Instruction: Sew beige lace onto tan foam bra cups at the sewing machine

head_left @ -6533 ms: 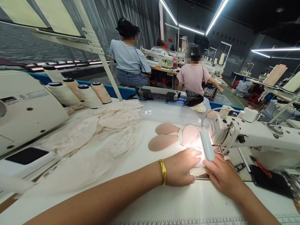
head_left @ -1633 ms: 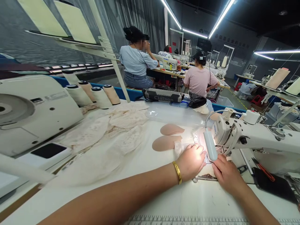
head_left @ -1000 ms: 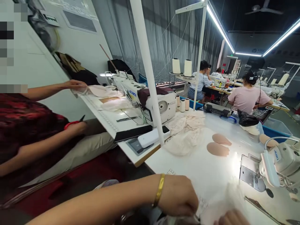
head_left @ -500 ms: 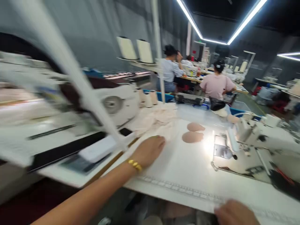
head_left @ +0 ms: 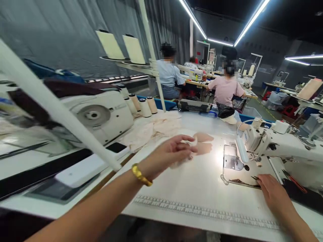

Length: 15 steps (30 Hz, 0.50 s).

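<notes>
L hand raised over table, fingers loosely pinching pale lace piece beside foam bra cups | R hand flat, fingers spread, empties, by needle plate | risk: light pinch may let lace slip.

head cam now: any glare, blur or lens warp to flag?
Head view: the sewing machine's small lamp burns a glare patch on the white tabletop; motion blur smears the slanted white pole and the left side; the raised left hand is slightly soft, the right hand sharper; ceiling light strips bend with wide-angle distortion.
</notes>
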Each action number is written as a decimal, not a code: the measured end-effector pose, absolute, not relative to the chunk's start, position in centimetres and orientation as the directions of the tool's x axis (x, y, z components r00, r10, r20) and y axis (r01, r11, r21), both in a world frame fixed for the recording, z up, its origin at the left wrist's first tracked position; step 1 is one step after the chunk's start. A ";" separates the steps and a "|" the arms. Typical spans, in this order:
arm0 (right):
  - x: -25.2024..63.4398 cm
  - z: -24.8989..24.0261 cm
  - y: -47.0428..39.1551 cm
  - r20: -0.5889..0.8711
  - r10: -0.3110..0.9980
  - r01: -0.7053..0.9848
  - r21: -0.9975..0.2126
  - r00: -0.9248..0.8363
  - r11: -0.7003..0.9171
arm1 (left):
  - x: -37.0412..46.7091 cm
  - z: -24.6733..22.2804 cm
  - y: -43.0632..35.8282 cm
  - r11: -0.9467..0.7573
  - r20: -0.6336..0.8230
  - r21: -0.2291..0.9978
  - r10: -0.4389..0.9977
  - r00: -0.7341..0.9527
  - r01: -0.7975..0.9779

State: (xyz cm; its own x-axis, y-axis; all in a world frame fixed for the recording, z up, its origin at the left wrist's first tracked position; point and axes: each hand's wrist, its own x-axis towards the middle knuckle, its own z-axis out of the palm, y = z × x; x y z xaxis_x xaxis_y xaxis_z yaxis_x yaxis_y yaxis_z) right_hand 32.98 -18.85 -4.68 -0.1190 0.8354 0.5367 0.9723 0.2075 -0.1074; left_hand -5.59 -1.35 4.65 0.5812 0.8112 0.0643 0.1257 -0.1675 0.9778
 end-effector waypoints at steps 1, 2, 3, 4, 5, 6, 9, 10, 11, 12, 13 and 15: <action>31.5 -4.2 -18.8 0.528 0.845 0.953 -0.205 -0.086 0.225 | -5.1 4.3 -2.2 -0.083 0.016 0.993 0.785 0.620 0.080; 29.8 -3.5 -18.8 0.498 0.863 0.928 -0.280 -0.078 0.246 | -4.3 3.9 -3.0 -0.001 -0.030 0.999 0.743 0.669 0.046; 28.0 -2.8 -18.8 0.481 0.870 0.904 -0.317 -0.107 0.286 | -3.4 3.3 -3.7 0.065 -0.062 0.998 0.703 0.708 0.023; 26.3 -2.0 -18.7 0.476 0.865 0.888 -0.315 -0.158 0.335 | -2.5 2.7 -4.3 0.110 -0.085 0.994 0.669 0.739 0.015; 24.7 -1.3 -18.5 0.469 0.860 0.885 -0.288 -0.203 0.366 | -1.6 2.1 -4.7 0.140 -0.102 0.990 0.640 0.762 0.015; 23.4 -0.7 -18.2 0.489 0.835 0.891 -0.219 -0.252 0.397 | -0.9 1.6 -5.1 0.160 -0.113 0.987 0.618 0.778 0.017; 20.7 -0.1 -16.9 0.575 0.757 0.933 0.029 -0.309 0.359 | 0.4 0.7 -5.6 0.182 -0.116 0.983 0.573 0.811 0.012; 20.2 -0.1 -16.5 0.597 0.739 0.940 0.083 -0.313 0.331 | 0.7 0.5 -5.7 0.180 -0.111 0.984 0.564 0.818 0.009; 19.8 -0.3 -16.1 0.613 0.724 0.943 0.118 -0.317 0.312 | 0.9 0.4 -5.7 0.175 -0.105 0.985 0.560 0.822 0.006; 19.4 -0.4 -15.9 0.624 0.710 0.941 0.141 -0.325 0.307 | 1.1 0.3 -5.8 0.170 -0.101 0.985 0.561 0.821 0.005; 19.1 -0.6 -15.7 0.632 0.698 0.938 0.156 -0.337 0.311 | 1.3 0.2 -5.9 0.164 -0.100 0.986 0.565 0.819 0.007; 18.8 -0.7 -15.7 0.641 0.688 0.935 0.162 -0.342 0.314 | 1.2 0.5 -6.0 0.146 -0.113 0.989 0.571 0.814 0.034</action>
State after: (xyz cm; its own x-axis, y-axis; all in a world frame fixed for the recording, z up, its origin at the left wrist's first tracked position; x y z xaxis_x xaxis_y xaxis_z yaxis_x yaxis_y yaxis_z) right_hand 18.79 -15.74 -0.67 -0.3419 0.6876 0.6406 0.9355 0.3140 0.1622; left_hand 1.20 -6.01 0.53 0.8135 0.5705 -0.1126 0.0342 0.1463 0.9886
